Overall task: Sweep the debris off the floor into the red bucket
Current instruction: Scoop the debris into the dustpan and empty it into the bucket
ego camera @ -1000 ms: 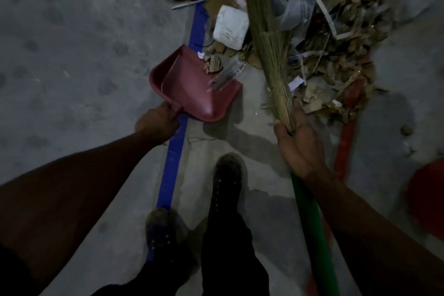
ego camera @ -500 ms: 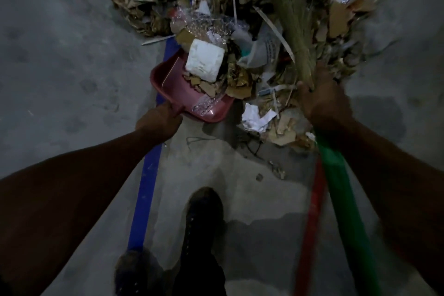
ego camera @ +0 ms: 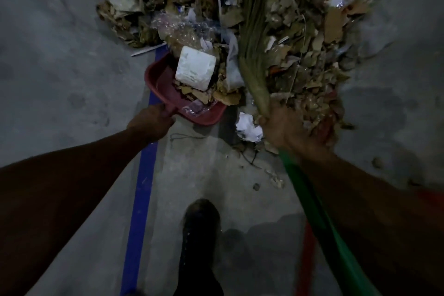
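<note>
On grey concrete floor [ego camera: 72, 79] I'm seeing one debris pile [ego camera: 300, 38], one white block [ego camera: 195, 70]; left hand [ego camera: 150, 122] gripping one red dustpan [ego camera: 163, 84], right hand [ego camera: 286, 127] gripping one broom [ego camera: 254, 60]; blue stripe [ego camera: 141, 187] running underfoot.

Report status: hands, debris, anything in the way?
Left hand grips dustpan handle; right hand grips broom. White block and scraps in pan; debris pile remains. Red bucket not in view. Crumpled paper beside the pan.

Broom [ego camera: 254, 60] tips seemingly cut off above
</note>
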Tool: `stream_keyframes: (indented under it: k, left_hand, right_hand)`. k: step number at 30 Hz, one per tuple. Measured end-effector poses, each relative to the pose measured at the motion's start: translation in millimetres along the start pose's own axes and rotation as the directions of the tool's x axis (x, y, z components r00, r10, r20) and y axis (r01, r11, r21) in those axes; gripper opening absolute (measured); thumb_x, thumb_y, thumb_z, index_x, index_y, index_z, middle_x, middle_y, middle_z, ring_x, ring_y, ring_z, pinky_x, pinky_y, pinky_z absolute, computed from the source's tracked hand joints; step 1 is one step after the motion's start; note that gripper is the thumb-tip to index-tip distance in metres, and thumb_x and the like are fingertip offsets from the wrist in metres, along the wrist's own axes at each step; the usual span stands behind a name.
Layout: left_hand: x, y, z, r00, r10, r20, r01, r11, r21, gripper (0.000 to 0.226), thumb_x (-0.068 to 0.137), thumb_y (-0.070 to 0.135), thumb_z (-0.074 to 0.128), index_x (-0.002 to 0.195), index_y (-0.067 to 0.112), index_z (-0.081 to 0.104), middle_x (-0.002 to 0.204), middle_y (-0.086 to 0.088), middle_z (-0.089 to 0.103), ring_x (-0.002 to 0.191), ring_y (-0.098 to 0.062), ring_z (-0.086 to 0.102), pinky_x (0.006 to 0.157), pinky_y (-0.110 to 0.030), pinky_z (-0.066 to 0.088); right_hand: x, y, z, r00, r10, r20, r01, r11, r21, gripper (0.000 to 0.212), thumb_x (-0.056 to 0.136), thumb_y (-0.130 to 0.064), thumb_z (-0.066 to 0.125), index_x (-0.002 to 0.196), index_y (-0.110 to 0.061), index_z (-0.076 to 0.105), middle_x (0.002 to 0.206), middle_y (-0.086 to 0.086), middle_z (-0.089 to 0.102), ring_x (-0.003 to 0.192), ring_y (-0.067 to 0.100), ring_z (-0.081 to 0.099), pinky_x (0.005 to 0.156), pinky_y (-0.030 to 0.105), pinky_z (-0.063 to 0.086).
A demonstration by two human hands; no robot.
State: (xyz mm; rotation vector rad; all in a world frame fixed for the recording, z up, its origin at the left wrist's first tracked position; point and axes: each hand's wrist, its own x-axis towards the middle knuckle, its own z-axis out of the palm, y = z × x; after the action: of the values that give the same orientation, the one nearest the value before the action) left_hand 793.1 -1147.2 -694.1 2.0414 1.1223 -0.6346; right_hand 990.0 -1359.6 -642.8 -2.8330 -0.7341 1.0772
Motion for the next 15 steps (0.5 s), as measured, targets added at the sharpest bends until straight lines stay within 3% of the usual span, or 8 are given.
stream_keyframes:
  k: [4, 6, 9, 12, 15]
  left_hand:
    - [-2, 7, -15, 0.999, 0.051, 0.009, -0.051, 0.999, 0.012, 0.042, 0.096, 0.031, 0.056, 0.129, 0.005, 0.056, 0.126, -0.026, 0.058, 0.113, -0.040, 0.056, 0.082, -0.035, 0.040]
    - [-3, 12, -22, 0.998, 0.062, 0.028, -0.062, 0.998, 0.014, 0.042, 0.097, 0.035, 0.055, 0.126, 0.005, 0.058, 0.122, -0.026, 0.059, 0.109, -0.041, 0.058, 0.078, -0.034, 0.039]
    - [-2, 19, -33, 0.996, 0.081, 0.048, -0.083, 0.995, 0.059, 0.042, 0.098, 0.037, 0.052, 0.129, 0.009, 0.057, 0.127, -0.024, 0.057, 0.114, -0.040, 0.056, 0.081, -0.037, 0.039]
    - [6, 28, -43, 0.984, 0.161, 0.076, -0.169, 0.979, 0.112, 0.039, 0.099, 0.034, 0.050, 0.132, 0.013, 0.057, 0.128, -0.024, 0.057, 0.114, -0.041, 0.055, 0.084, -0.041, 0.042]
    - [23, 36, -54, 0.987, 0.113, 0.115, -0.127, 0.983, 0.129, 0.044, 0.099, 0.039, 0.047, 0.136, 0.016, 0.053, 0.133, -0.022, 0.054, 0.119, -0.040, 0.053, 0.093, -0.043, 0.042]
  right_hand:
    - [-34, 2, -9, 0.997, -0.027, -0.075, 0.041, 0.980, 0.195, 0.059, 0.100, -0.029, 0.048, 0.152, -0.011, 0.026, 0.127, 0.022, 0.058, 0.112, 0.038, 0.058, 0.096, 0.044, 0.046]
    - [-46, 6, -27, 0.992, 0.030, -0.123, -0.003, 0.977, 0.213, 0.063, 0.100, -0.035, 0.045, 0.155, -0.018, 0.019, 0.130, 0.020, 0.057, 0.113, 0.037, 0.056, 0.095, 0.037, 0.044]
    - [-54, 9, -57, 0.969, 0.062, -0.237, -0.015, 0.981, 0.195, 0.063, 0.100, -0.037, 0.046, 0.155, -0.020, 0.020, 0.132, 0.017, 0.056, 0.113, 0.034, 0.055, 0.086, 0.031, 0.039]
    - [-40, 18, -88, 0.953, 0.114, -0.279, -0.066, 0.982, 0.175, 0.062, 0.099, -0.045, 0.042, 0.153, -0.019, 0.026, 0.137, 0.017, 0.053, 0.119, 0.038, 0.053, 0.092, 0.038, 0.042]
    - [-14, 28, -115, 0.936, 0.197, -0.292, -0.145, 0.971, 0.192, 0.053, 0.100, -0.043, 0.042, 0.145, -0.016, 0.033, 0.131, 0.016, 0.055, 0.112, 0.038, 0.056, 0.086, 0.038, 0.043]
